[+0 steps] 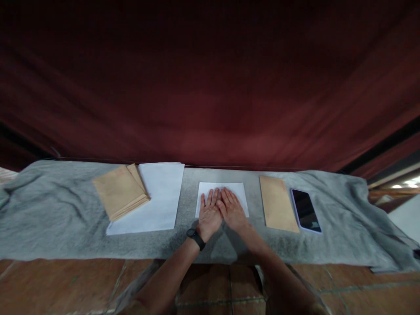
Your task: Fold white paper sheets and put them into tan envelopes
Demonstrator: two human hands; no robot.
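Observation:
A white sheet of paper (205, 187), seemingly folded to a smaller size, lies on the grey cloth before me. My left hand (210, 215) rests flat on it with the fingers spread, a black watch (196, 239) on that wrist. Beside it, my right hand (233, 211) also presses flat on the paper, fingers stretched out and close together. The two hands touch near the thumbs and cover the sheet's lower middle. Neither hand grips anything.
To the left, several brown envelopes (120, 190) lie on a stack of white paper (164, 197). On the right are a single brown envelope (278, 203) and a phone (306, 210). Grey cloth (75, 236) covers the surface; a dark red curtain (210, 109) hangs behind.

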